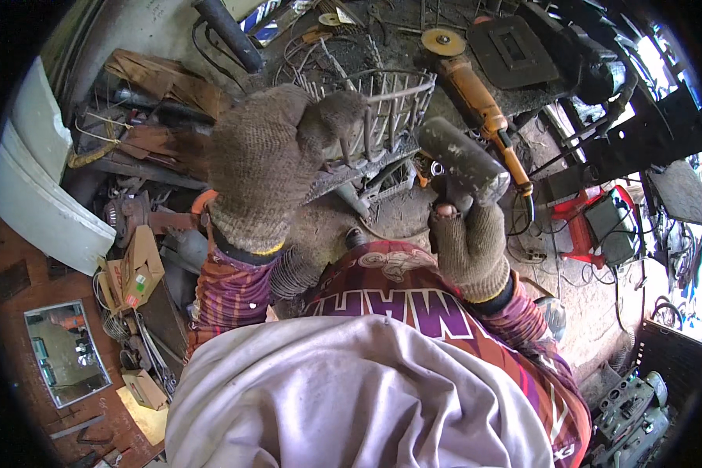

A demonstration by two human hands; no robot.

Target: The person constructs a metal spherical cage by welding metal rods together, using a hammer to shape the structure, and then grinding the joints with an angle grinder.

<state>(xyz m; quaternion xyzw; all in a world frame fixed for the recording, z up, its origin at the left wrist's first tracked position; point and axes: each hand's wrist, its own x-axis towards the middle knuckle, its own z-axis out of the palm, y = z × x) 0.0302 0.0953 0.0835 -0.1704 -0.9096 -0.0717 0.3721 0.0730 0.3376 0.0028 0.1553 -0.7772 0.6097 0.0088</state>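
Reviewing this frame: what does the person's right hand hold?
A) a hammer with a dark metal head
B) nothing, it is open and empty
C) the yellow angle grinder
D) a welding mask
A: the gloved right hand is closed around a hammer raised beside the wire metal basket that the left hand grips, while the yellow angle grinder lies untouched behind.

Grey hammer [462,160] raised, tilted, beside upright wire rack [390,105].
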